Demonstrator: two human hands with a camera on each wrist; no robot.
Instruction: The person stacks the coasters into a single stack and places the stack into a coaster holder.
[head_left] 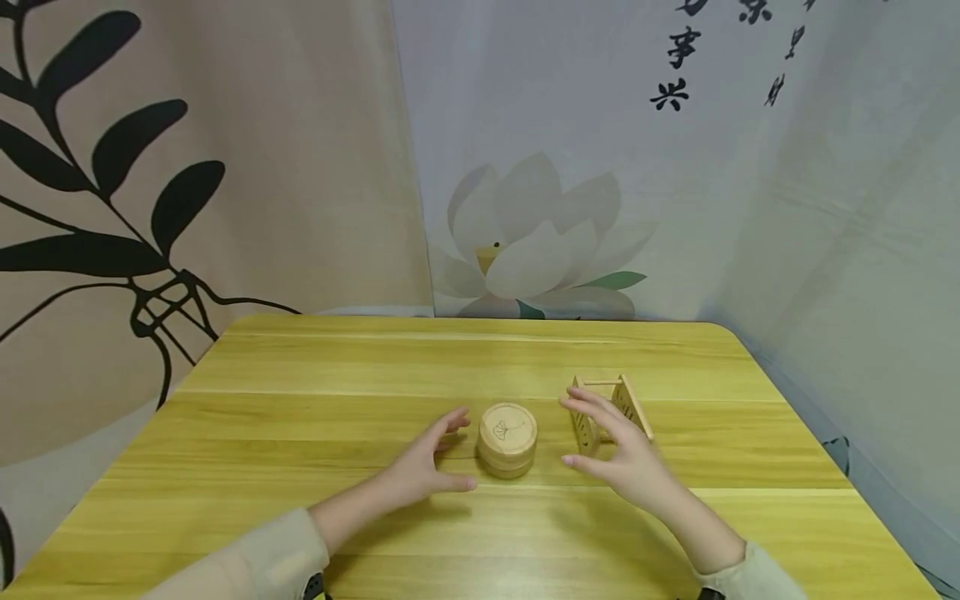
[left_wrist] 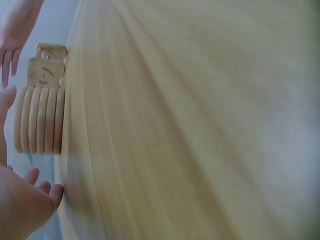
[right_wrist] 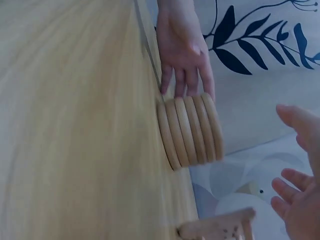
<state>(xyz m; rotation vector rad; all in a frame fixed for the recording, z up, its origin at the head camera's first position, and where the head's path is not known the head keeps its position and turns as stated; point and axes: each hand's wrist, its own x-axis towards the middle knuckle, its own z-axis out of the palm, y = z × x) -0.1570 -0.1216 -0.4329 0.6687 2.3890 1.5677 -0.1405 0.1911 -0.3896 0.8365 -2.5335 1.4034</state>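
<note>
Coasters (head_left: 507,442) stand stacked about midway between the desk's (head_left: 337,367) side edges. Left of them, on my remote feed, the left hand (head_left: 420,468) holds nothing, fingers spread. I judge the coasters light, stiff and apt to slide apart, best held by opposite sides. They look round, pale and wooden, a leaf drawn on top. Rightward, the right hand (head_left: 624,454), likewise spread and empty, partly covers a slotted rack (head_left: 634,407).

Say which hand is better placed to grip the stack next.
Probably the left hand: open, with a smaller gap to the stack. The right hand looks farther off, overlapping the rack in the head view.
</note>
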